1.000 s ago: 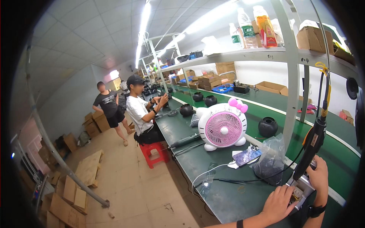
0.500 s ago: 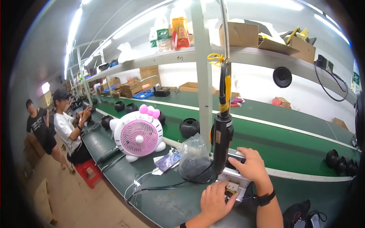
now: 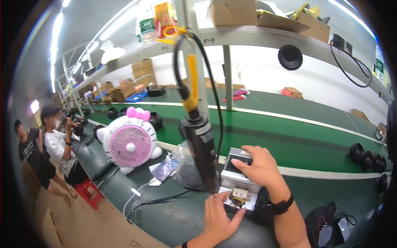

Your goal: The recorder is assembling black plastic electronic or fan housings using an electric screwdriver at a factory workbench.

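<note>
Right hand [image 3: 264, 170] grips the far end of the silver fixture [image 3: 230, 181] on the near bench; left hand [image 3: 219, 221] curls at its near-left corner, whether gripping, I can't tell. The hanging driver [image 3: 200, 144] leans close to those left fingertips: best keep them clear, the fixture steady, the tool upright.

The dark green bench [image 3: 178, 217] carries an upright fan [image 3: 131, 146], white paper [image 3: 155, 182] with a phone [image 3: 166, 169] on it, a clear bag [image 3: 188, 171], cables [image 3: 159, 201], a silver fixture [image 3: 226, 180] and, at the right, a dark item [image 3: 316, 219] too unclear to name. Black shells [image 3: 356, 153] sit in a row on the green belt [image 3: 264, 140] beyond. The grey shelf [image 3: 269, 35] above bears a carton [image 3: 233, 12] and bottles [image 3: 147, 25]; a red stool [image 3: 88, 193] stands on the tan floor [image 3: 84, 227].
</note>
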### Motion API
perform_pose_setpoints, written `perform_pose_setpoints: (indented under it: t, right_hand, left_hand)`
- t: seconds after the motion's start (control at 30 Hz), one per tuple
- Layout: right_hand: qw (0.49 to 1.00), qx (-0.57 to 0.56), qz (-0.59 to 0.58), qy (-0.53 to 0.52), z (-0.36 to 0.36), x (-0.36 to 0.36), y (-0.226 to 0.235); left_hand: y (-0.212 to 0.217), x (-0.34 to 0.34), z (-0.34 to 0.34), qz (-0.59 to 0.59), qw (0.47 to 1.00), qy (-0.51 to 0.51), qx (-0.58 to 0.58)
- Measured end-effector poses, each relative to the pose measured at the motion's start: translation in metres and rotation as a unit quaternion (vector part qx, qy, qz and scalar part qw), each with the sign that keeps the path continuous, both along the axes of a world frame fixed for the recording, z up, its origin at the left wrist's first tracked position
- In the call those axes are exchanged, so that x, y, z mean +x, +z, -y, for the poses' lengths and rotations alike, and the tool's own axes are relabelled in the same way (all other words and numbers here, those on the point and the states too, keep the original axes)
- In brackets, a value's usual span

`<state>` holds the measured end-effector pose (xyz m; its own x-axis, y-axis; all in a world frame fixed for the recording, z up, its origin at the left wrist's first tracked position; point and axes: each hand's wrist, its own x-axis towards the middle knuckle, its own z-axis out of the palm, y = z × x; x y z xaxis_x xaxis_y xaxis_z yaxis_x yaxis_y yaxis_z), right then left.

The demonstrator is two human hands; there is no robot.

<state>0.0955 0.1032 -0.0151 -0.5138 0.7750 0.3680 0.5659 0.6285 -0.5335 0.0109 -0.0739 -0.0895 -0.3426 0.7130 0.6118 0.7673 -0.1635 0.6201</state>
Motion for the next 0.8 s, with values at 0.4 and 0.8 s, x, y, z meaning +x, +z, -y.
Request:
perform_pose_setpoints:
  t: [0.4, 0.8]
  right_hand:
    - [1.0, 0.022, -0.008, -0.007, -0.005, 0.012, -0.005]
    - [0.998, 0.026, -0.055, -0.002, -0.006, 0.015, -0.013]
  left_hand:
    - [-0.011, 0.017, 0.008, 0.35, 0.911, -0.172, -0.136]
    - [-0.045, 0.026, -0.011, 0.716, 0.588, -0.377, 0.009]
